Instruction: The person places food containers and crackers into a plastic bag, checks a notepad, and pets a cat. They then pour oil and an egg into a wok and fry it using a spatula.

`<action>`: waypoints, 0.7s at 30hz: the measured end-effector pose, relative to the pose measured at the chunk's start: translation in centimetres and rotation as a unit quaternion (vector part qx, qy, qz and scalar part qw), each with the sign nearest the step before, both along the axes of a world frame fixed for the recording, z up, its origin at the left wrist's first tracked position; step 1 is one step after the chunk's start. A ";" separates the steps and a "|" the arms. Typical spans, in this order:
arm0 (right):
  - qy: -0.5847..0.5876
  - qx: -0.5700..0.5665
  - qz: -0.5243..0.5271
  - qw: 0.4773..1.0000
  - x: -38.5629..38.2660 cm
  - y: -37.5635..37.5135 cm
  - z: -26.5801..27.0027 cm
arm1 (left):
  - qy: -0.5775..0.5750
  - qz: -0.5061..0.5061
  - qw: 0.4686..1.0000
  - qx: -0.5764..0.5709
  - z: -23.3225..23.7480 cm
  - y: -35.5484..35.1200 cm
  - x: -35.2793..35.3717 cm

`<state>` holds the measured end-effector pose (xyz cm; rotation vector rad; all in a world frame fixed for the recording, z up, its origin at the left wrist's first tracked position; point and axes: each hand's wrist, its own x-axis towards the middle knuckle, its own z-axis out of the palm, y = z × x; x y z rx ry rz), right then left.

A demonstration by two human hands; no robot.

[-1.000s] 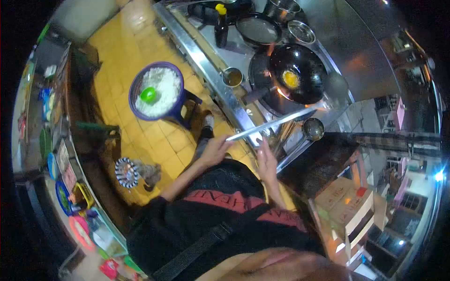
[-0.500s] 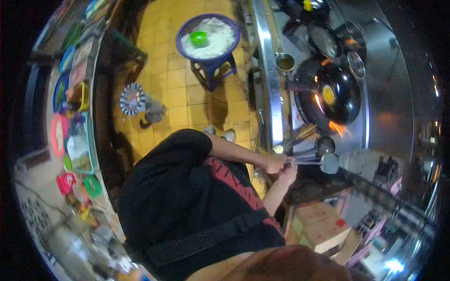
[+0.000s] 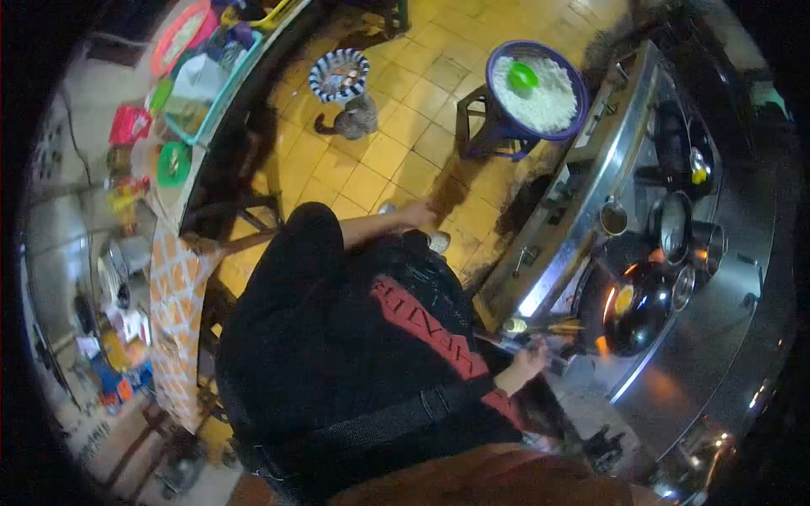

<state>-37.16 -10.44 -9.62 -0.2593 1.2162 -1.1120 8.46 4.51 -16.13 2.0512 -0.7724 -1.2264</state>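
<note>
My right hand [image 3: 528, 359] is closed around a long metal utensil handle [image 3: 553, 327] at the stove's front edge, just left of a black wok [image 3: 645, 325]. An egg [image 3: 624, 299] fries in the wok, and flame [image 3: 601, 344] licks out from under it. My left hand [image 3: 418, 215] hangs free by my thigh, fingers loose, holding nothing. It is well away from the stove. Which utensil head belongs to the handle is hidden.
A purple basin of rice [image 3: 540, 84] with a green cup [image 3: 523, 76] in it stands on a stool beside the steel stove counter [image 3: 591, 177]. A small sauce pot [image 3: 613, 219] and several pans [image 3: 675, 223] sit behind the wok. A cat [image 3: 350, 122] stands at a patterned bowl [image 3: 337, 74] on the tiled floor.
My view has swung round. My left hand has let go of the utensil handles and dropped to my thigh. My right hand stays on a handle by the wok.
</note>
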 end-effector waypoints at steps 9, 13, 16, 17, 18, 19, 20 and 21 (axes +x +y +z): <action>0.211 -0.144 0.267 0.929 -2.5 -0.9 -5.0 | -0.134 0.150 0.924 0.325 -6.2 24.5 4.1; 0.275 -0.182 0.326 0.886 -2.0 0.8 -5.1 | -0.068 0.076 0.954 0.283 -7.5 27.0 0.5; 0.191 -0.032 0.207 0.959 1.1 -1.0 -4.9 | -0.059 -0.048 0.961 0.267 -14.8 27.7 0.6; 0.251 -0.030 0.170 0.953 2.6 -0.7 -4.5 | -0.146 0.100 0.964 0.197 -16.0 26.7 -0.7; 0.543 -0.094 0.340 0.762 5.1 0.7 -1.3 | -0.001 0.114 0.957 0.268 -18.8 25.5 0.2; 0.745 -0.151 0.467 0.452 7.7 2.2 2.4 | -0.198 -0.195 0.949 0.149 -20.1 25.9 1.6; 0.739 -0.153 0.475 0.452 8.3 2.7 1.5 | -0.260 -0.164 0.948 0.078 -17.4 23.9 2.7; 0.766 -0.128 0.403 0.485 9.2 2.4 0.7 | -0.167 0.041 0.983 0.069 -14.9 22.5 3.1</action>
